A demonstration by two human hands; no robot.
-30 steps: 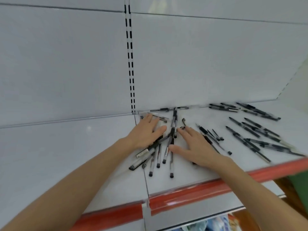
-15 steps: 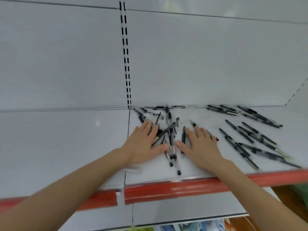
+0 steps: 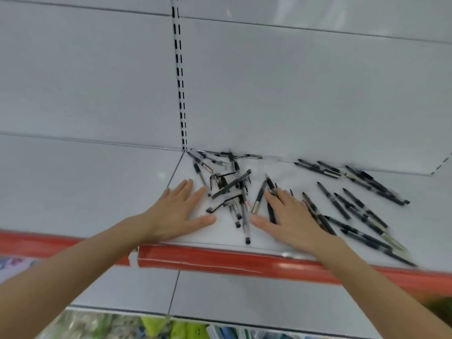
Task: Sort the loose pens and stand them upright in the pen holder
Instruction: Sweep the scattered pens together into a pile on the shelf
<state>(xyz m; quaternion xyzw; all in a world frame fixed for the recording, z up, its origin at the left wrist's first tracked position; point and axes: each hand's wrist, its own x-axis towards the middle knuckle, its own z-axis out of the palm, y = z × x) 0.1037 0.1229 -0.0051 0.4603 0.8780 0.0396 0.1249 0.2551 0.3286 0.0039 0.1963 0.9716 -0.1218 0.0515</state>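
The step in hand looks like gathering, not yet standing. On the white shelf (image 3: pixel 85 187), the left hand (image 3: pixel 181 214) lies flat with straight fingers just left of a tangled heap of pens (image 3: pixel 230 192), its fingertips at the heap's edge. The right hand (image 3: pixel 291 216) lies flat too, fingers spread and resting on a few pens, and grips none. The heap sits between the two hands, near the red front strip (image 3: pixel 208 259). More scattered pens (image 3: pixel 354 206) lie well apart to the right and far right. No pen holder is in view. The next move likely calls for raking the heap into line, closing the fingers round a bundle, and finding the holder.
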